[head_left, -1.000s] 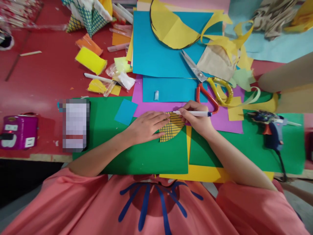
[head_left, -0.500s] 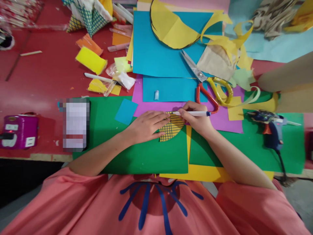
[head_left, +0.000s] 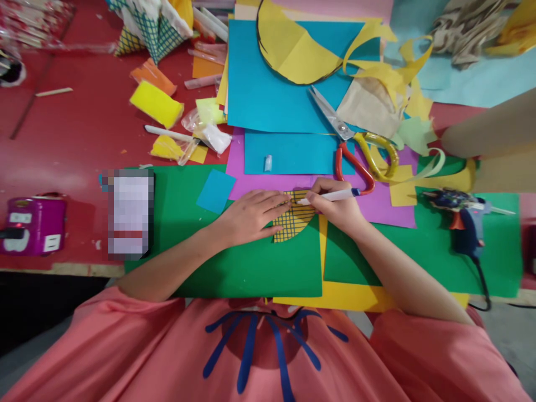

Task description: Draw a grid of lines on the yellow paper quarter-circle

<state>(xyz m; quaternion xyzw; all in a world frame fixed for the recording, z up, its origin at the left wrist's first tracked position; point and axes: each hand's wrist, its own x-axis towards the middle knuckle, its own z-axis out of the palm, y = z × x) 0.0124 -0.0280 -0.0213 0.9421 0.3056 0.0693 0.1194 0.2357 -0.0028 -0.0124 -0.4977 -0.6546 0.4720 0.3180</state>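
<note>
My left hand (head_left: 253, 218) lies flat with fingers stretched across the left part of a yellow paper piece (head_left: 295, 222). Dark lines cover that piece, crossing into a grid at its left and running in stripes at its right; its lower edge is curved. My right hand (head_left: 338, 206) is closed around a white marker (head_left: 335, 195) with a blue end. The marker's tip meets the striped area of the yellow piece. Underneath is a green sheet (head_left: 251, 273). Open scissors (head_left: 344, 131) with red and yellow handles lie just beyond my right hand.
A glue gun (head_left: 471, 223) rests on green paper at the right. At the left are a phone (head_left: 130, 215), blurred out, and a purple box (head_left: 36, 226). Farther back lie a large yellow cutout (head_left: 299, 53), curly yellow scraps (head_left: 381, 72) and yellow foam clay packs (head_left: 156, 104).
The marker tip has moved slightly down and right over the yellow piece, and the marker is more tilted. My left hand stays in place.
</note>
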